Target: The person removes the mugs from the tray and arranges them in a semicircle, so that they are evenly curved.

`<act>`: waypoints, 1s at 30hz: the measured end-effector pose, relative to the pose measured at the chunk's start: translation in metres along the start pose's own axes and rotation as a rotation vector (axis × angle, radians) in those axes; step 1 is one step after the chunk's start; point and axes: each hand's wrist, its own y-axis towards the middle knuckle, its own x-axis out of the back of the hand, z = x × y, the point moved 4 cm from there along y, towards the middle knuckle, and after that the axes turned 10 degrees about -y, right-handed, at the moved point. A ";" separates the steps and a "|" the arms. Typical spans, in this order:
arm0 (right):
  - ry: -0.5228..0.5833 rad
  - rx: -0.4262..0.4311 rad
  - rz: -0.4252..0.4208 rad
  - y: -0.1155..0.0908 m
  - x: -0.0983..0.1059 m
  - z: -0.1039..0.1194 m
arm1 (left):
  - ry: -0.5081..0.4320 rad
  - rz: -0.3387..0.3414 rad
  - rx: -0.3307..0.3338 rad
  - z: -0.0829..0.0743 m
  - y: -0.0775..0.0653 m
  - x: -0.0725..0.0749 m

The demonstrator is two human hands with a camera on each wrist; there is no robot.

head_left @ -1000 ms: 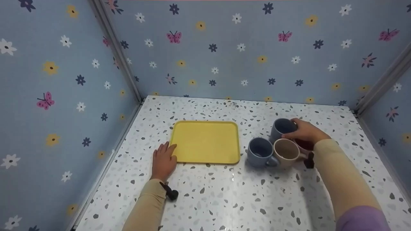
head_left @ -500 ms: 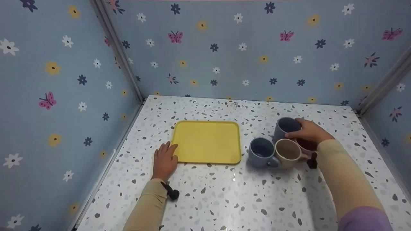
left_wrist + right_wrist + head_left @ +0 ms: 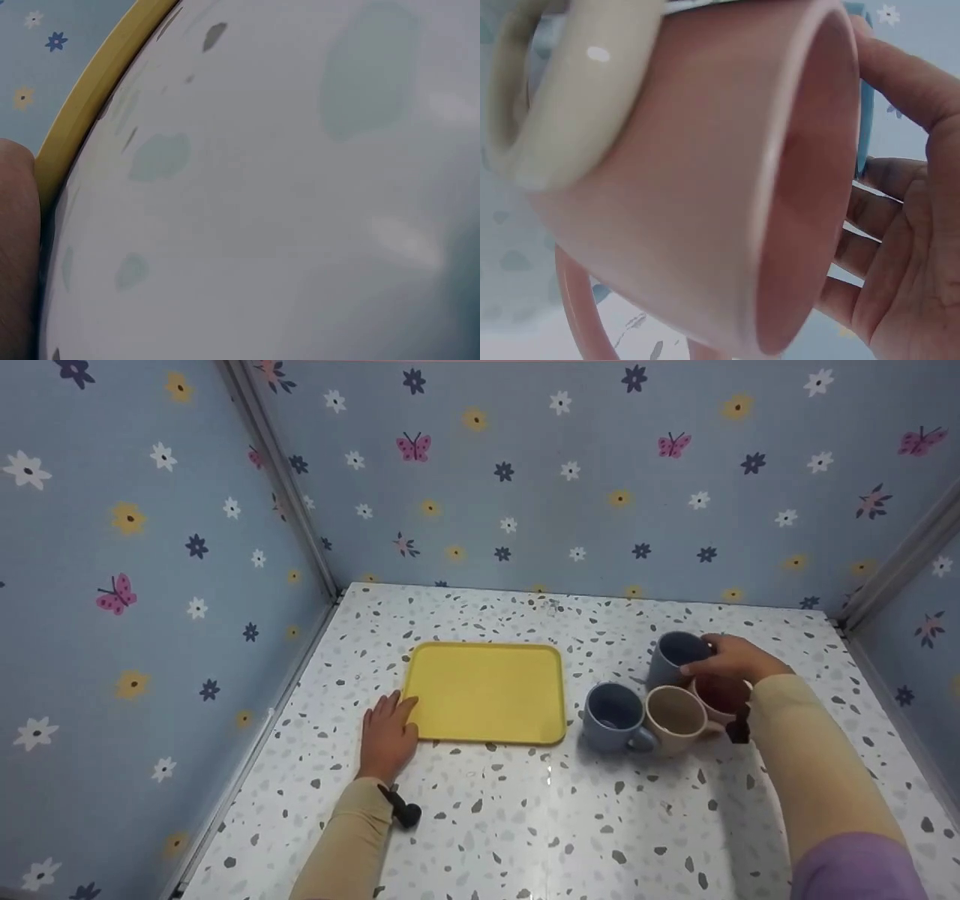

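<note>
My right hand (image 3: 739, 658) grips the dark blue mug (image 3: 664, 666) at the back of a group, thumb at its near side and fingers round its far side. A pink mug (image 3: 721, 696) stands partly under that wrist. In front are a cream mug (image 3: 673, 718) and a second blue mug (image 3: 604, 733), handles to the right. The right wrist view is filled by the pink mug (image 3: 697, 165), with the held mug (image 3: 866, 124) just showing behind it. My left hand (image 3: 388, 739) rests at the left edge of a yellow tray (image 3: 486, 694), fingers extended.
The speckled white table (image 3: 517, 817) carries everything. Blue flowered panels enclose it at the back (image 3: 525, 480), left (image 3: 157, 645) and right. The cream mug's handle (image 3: 600, 90) looms close to the right wrist camera.
My right hand has shifted slightly back and right, taking the dark blue mug with it, away from the other blue mug. More of the pink mug shows. My left hand stays on the tray.
</note>
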 end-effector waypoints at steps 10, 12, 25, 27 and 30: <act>0.184 -0.034 0.057 0.002 -0.008 0.007 | 0.010 -0.009 -0.007 0.002 0.001 0.001; 0.223 -0.040 0.055 0.002 -0.010 0.008 | 0.006 -0.006 -0.006 0.002 0.001 0.001; 0.210 -0.121 0.001 0.005 -0.006 0.010 | 0.002 -0.004 -0.006 -0.001 -0.001 0.000; 0.178 -0.134 -0.014 0.005 -0.004 0.010 | 0.002 0.001 -0.001 -0.001 -0.001 0.000; 0.122 -0.166 -0.029 0.003 -0.003 0.008 | 0.005 0.006 0.002 -0.002 -0.001 0.001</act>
